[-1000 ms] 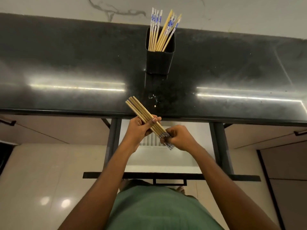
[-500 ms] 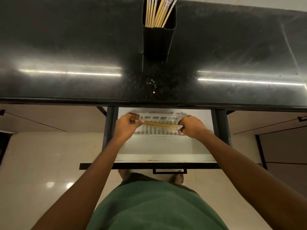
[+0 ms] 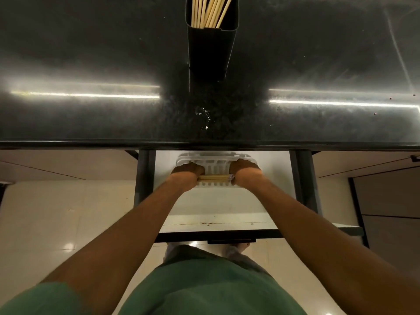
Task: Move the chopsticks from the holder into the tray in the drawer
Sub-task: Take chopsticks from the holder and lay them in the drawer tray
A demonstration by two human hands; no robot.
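Observation:
A bundle of light wooden chopsticks (image 3: 213,177) lies level across the white slotted tray (image 3: 216,160) inside the open drawer (image 3: 218,205). My left hand (image 3: 187,171) grips the bundle's left end and my right hand (image 3: 244,170) grips its right end, both down inside the tray. A black square holder (image 3: 211,51) stands on the dark countertop above, with several more chopsticks (image 3: 210,11) upright in it; their tops are cut off by the frame.
The glossy black countertop (image 3: 91,64) overhangs the drawer's rear, hiding the tray's far edge. Dark drawer rails (image 3: 144,176) flank it, and the drawer front with handle (image 3: 230,241) faces me. Pale floor tiles lie below on both sides.
Both hands have carried the chopstick bundle from above the counter edge down into the drawer, turning it level, and now hold it low in the tray.

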